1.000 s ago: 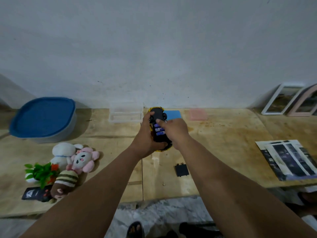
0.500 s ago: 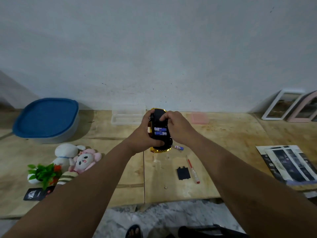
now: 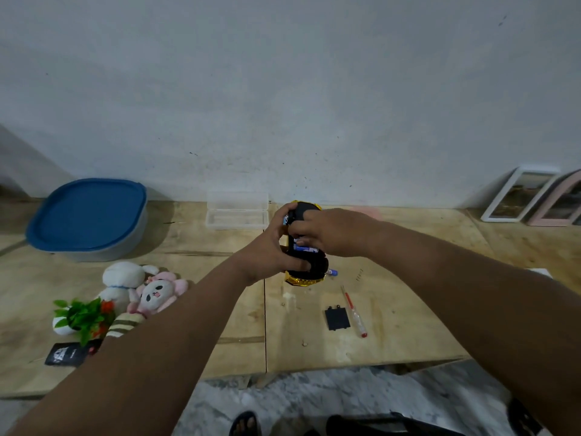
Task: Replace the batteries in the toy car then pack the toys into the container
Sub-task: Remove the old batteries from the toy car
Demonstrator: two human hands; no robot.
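The gold toy car (image 3: 309,268) is upside down above the wooden table, its black underside facing me. My left hand (image 3: 270,253) grips its left side. The fingers of my right hand (image 3: 330,229) press on the open battery bay, where blue-labelled batteries (image 3: 304,247) show. A loose battery (image 3: 332,272) lies on the table just right of the car. Nearer to me lie the black battery cover (image 3: 337,318) and a red-handled screwdriver (image 3: 354,312). The grey container with a blue lid (image 3: 87,215) stands at the far left. Plush toys (image 3: 143,287) and a small plastic plant (image 3: 82,316) lie at the left.
A clear plastic box (image 3: 237,210) sits by the wall behind the car. Picture frames (image 3: 531,196) lean on the wall at the far right. A black card (image 3: 65,354) lies near the table's front edge (image 3: 345,366). Tiny screws (image 3: 360,274) lie right of the car.
My right hand has shifted from the car's top end down over the battery bay. The view has moved slightly, showing the screwdriver and loose battery.
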